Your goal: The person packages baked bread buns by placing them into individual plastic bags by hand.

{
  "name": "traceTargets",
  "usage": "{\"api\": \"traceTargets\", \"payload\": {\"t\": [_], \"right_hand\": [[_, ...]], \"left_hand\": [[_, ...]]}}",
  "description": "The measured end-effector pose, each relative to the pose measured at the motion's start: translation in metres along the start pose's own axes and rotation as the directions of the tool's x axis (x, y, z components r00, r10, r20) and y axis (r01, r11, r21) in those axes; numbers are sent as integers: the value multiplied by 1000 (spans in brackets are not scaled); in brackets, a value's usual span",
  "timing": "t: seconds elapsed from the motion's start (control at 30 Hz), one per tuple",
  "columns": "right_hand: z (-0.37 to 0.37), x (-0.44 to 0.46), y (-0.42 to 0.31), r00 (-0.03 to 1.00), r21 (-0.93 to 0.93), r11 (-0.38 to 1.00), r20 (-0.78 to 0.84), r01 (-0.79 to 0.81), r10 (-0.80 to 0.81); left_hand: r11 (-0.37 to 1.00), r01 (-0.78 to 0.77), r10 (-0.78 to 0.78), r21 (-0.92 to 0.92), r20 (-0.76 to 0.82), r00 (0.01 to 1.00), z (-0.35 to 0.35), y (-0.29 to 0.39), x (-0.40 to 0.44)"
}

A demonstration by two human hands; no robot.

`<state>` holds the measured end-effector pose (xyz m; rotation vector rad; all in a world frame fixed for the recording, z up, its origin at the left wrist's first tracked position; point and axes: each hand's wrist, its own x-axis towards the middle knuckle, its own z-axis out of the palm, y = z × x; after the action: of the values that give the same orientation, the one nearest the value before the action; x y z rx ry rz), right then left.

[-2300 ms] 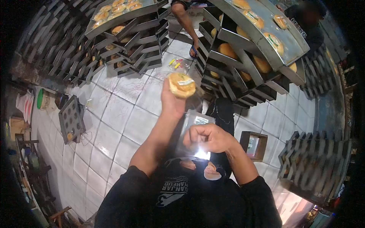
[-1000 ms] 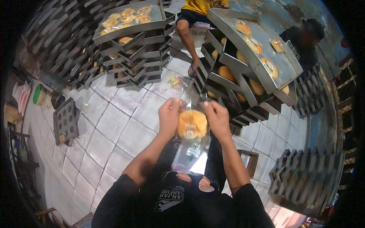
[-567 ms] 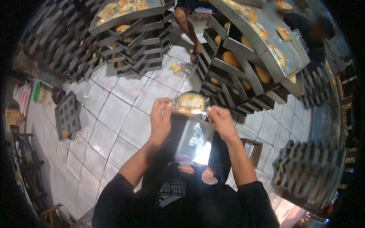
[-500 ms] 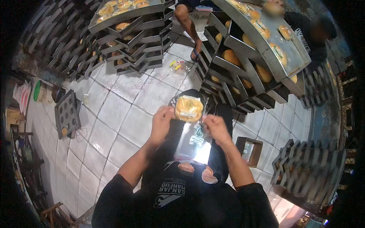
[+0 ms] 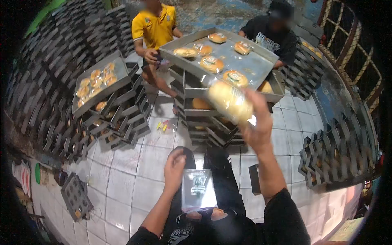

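Right hand [image 5: 260, 128] grips plastic-wrapped golden bun [image 5: 229, 101], centre, at shallow grey metal tray's [image 5: 255, 63] near edge; left hand [image 5: 174, 168], lower, loosely curled, apparently empty.

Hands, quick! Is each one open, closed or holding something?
Left hand: fingers loosely curled, nothing seen in it; can't tell if it's fully closed.
Right hand: closed on a wrapped bun.
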<state>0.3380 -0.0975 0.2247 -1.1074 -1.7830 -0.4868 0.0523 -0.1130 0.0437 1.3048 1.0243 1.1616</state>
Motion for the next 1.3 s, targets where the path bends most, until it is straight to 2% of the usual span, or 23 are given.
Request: {"api": "traceTargets", "payload": {"t": [0.07,0.13,0.2,0.23,0.3,0.37,0.47,0.5,0.53,0.57,0.63,0.67,0.7,0.73,0.77,0.8,0.83,0.87,0.9,0.93,1.0,1.13,1.3], "right_hand": [[-25,41,6,991,-343,930,-16,-128,130],[-39,39,-2,971,-213,951,-126,-226,202],[-37,-3,-27,894,222,870,19,-441,448],[-23,-30,-32,952,251,919,51,-303,300],[-2,-85,-65,802,340,783,510,-520,311],[23,-145,-82,754,132,963,650,-236,95],[26,-198,-90,614,29,970,778,-241,129],[21,-200,-86,564,88,953,821,-291,96],[14,-193,-79,505,141,928,861,-345,57],[2,-181,-83,652,227,886,751,-405,106],[-19,-153,-68,563,359,732,825,-579,40],[-24,-143,-54,492,404,572,871,-714,-2],[-20,-141,-39,364,320,393,931,-862,38],[-17,-133,-29,465,287,613,872,-736,150],[-14,-126,-23,609,-4,930,754,-369,245],[-9,-107,1,647,-132,984,742,-117,176],[-9,-81,20,783,104,947,593,-304,187],[-12,-43,38,753,147,886,598,-440,275],[-2,-9,63,853,202,897,443,-394,275],[0,23,86,694,214,725,549,-655,466],[34,65,153,673,189,726,578,-661,462],[100,62,249,521,-339,840,668,-424,532],[98,78,226,375,-481,787,698,-386,610]], "left_hand": [[929,-180,149,325,118,982,-3,-5,-23],[706,-399,298,585,266,917,-5,2,-45],[525,-417,256,742,330,909,-10,1,-63],[422,-417,216,805,357,909,-13,-2,-71],[433,-487,252,759,416,873,-20,-18,-72],[437,-557,285,706,479,830,-25,-19,-74],[416,-689,410,594,554,725,-32,-25,-80],[539,-616,409,575,461,788,-23,-14,-80],[864,-337,191,374,378,906,-20,-11,-82],[994,36,-72,107,356,932,-15,-10,-83],[900,183,-391,395,550,738,-25,0,-69],[914,172,-377,368,611,696,-30,-11,-65],[905,334,-425,264,525,738,-24,-3,-62],[869,476,-484,135,434,759,-20,6,-57],[889,456,-441,39,335,833,-19,3,-47],[904,423,-402,-53,224,888,-19,-3,-35],[910,393,-381,-132,109,918,-21,-6,-30],[889,399,-391,-223,80,917,-17,-3,-27],[863,397,-400,-311,58,915,-9,1,-23],[833,384,-402,-398,40,915,-4,2,-16],[849,370,-377,-378,58,924,-3,-28,-21],[876,332,-351,-349,10,936,-3,-37,-17],[845,329,-365,-421,-6,931,-5,-36,-17]]}}
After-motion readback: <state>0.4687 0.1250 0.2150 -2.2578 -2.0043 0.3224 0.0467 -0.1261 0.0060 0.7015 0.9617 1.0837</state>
